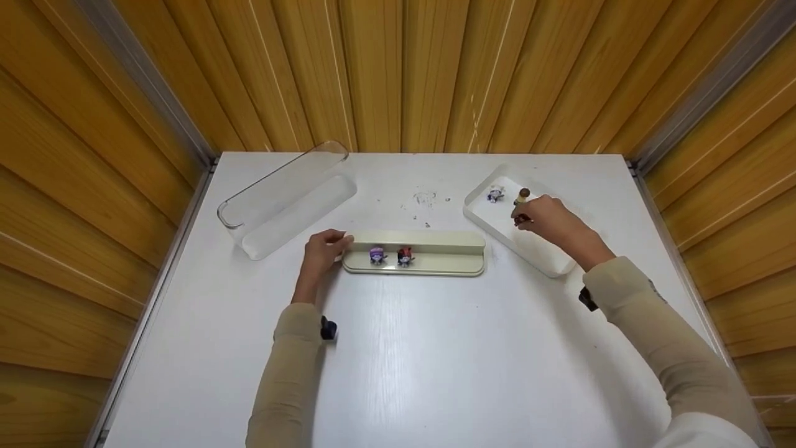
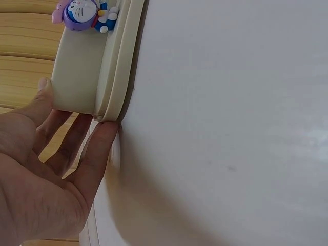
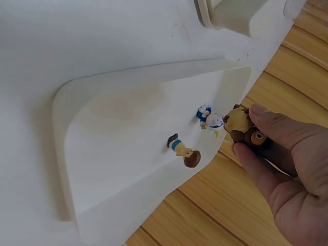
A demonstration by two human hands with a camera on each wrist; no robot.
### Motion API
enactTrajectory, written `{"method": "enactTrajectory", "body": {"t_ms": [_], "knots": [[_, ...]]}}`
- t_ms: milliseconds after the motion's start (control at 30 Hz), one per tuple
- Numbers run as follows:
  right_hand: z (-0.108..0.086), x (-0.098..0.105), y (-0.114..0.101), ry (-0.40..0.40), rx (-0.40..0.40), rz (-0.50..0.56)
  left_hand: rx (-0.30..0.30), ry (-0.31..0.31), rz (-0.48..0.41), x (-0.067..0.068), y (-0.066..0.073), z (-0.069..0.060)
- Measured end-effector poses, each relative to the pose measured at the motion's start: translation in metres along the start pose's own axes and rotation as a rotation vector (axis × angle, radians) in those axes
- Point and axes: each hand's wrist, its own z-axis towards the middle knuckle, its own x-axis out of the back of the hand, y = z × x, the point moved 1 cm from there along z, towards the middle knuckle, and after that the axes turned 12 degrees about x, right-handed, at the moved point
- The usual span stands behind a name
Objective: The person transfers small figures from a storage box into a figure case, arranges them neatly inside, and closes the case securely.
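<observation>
My left hand (image 1: 321,254) holds the left end of a cream stepped stand (image 1: 441,261), thumb and fingers against its end. On the stand's lower step are a purple-hooded figurine (image 1: 377,256) and a red-and-black figurine (image 1: 405,256). Over the white tray (image 1: 544,266), my right hand (image 1: 550,218) pinches a brown-and-tan figurine (image 3: 240,122) between thumb and fingers. Inside that tray, the right wrist view shows a white-and-blue figurine (image 3: 210,119) and a brown-haired figurine (image 3: 183,150) with a blue band.
A clear, long box (image 1: 292,205) lies at the back left of the white table (image 1: 398,361). Small dark specks (image 1: 426,199) mark the tabletop behind the stand. Wood-patterned walls (image 1: 398,74) enclose the back and sides.
</observation>
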Motion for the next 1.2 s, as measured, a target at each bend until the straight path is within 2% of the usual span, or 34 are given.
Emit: {"method": "enactTrajectory", "body": {"t_ms": [367,500,667,867,1200], "knots": [[0.008,-0.001,-0.032,0.044,0.118,-0.037,-0.007,-0.008,-0.007,0.000,0.000,0.000],[0.011,-0.001,-0.043,0.052,0.124,-0.028,-0.005,-0.007,-0.003,-0.002,0.001,0.000],[0.014,0.000,-0.056,0.052,0.132,0.002,0.015,-0.016,-0.001,-0.002,0.003,0.000],[0.017,0.000,-0.069,0.048,0.148,0.074,0.005,-0.011,0.000,-0.002,0.003,0.000],[0.025,-0.008,-0.086,0.091,0.247,0.098,0.023,-0.025,-0.004,0.001,0.004,0.001]]}}
